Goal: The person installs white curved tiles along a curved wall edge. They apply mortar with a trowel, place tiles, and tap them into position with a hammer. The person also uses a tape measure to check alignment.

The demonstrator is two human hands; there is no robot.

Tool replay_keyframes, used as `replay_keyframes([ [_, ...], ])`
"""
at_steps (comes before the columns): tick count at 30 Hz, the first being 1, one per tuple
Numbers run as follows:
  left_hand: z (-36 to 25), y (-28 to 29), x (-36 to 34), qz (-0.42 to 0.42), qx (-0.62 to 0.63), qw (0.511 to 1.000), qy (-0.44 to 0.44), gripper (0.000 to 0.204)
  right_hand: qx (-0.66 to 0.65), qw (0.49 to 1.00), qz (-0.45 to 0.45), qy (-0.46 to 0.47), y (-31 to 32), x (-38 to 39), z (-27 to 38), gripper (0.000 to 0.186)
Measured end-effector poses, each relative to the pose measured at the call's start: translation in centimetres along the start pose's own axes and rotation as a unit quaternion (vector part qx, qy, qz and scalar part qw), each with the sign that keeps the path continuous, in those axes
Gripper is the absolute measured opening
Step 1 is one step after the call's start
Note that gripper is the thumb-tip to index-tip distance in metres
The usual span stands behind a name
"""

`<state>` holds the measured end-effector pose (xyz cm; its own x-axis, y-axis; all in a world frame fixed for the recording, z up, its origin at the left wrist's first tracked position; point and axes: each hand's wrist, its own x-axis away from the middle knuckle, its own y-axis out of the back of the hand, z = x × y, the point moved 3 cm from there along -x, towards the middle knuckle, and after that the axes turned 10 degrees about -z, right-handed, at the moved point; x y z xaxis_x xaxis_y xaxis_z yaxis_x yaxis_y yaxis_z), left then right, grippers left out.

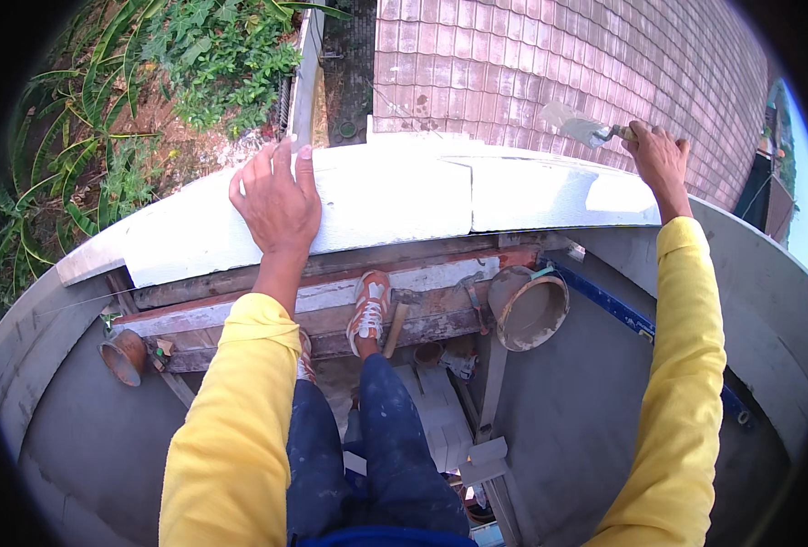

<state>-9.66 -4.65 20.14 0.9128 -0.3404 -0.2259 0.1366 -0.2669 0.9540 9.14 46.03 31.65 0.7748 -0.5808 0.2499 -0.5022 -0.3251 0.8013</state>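
Note:
My left hand [279,199] lies with its fingers spread on the near left part of a bright white block [390,196]. A second white block [559,193] butts against it on the right, with a thin dark joint between them. Above and beyond that block, my right hand [662,162] is closed round the handle of a trowel [575,125]. The blade points left, in front of the tiled roof, and looks smeared with pale material. Glare hides the surface detail of the blocks.
Below the wall, my shoes stand on paint-stained planks [322,342]. A hammer [396,330] rests there. A large mortar-stained bucket [533,310] hangs at the right, a smaller bucket [123,357] at the left. A long blue bar [604,305] slants behind my right arm. Beyond lies a tiled roof [531,64].

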Motion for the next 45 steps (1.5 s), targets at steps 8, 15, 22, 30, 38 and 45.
replay_keyframes([
  [8, -0.4, 0.4, -0.1, -0.021, 0.041, 0.999, -0.007, 0.041, 0.098, 0.989, 0.047, 0.097, -7.6, -3.9, 1.4, 0.02],
  [15, -0.6, 0.7, -0.5, -0.001, 0.044, 0.999, 0.004, 0.038, 0.09, 0.992, 0.078, 0.051, -9.3, -5.6, 2.5, 0.026],
  [22, -0.4, 0.7, -0.4, -0.001, 0.048, 0.999, 0.007, 0.037, -0.019, 0.981, 0.121, 0.151, -7.6, -5.0, 10.9, 0.027],
  [30, -0.6, 0.9, -0.5, -0.016, 0.044, 0.999, 0.005, 0.034, -0.134, 0.955, 0.122, 0.235, -3.2, -4.1, 21.7, 0.031],
  [38, -0.7, 1.0, -0.7, -0.027, 0.081, 0.996, 0.011, 0.022, -0.143, 0.959, 0.078, 0.233, -2.7, -5.4, 23.6, 0.032],
  [45, -0.1, 1.2, -0.7, -0.022, 0.117, 0.992, 0.035, 0.022, -0.157, 0.942, 0.091, 0.283, -0.6, -3.9, 28.2, 0.03],
])
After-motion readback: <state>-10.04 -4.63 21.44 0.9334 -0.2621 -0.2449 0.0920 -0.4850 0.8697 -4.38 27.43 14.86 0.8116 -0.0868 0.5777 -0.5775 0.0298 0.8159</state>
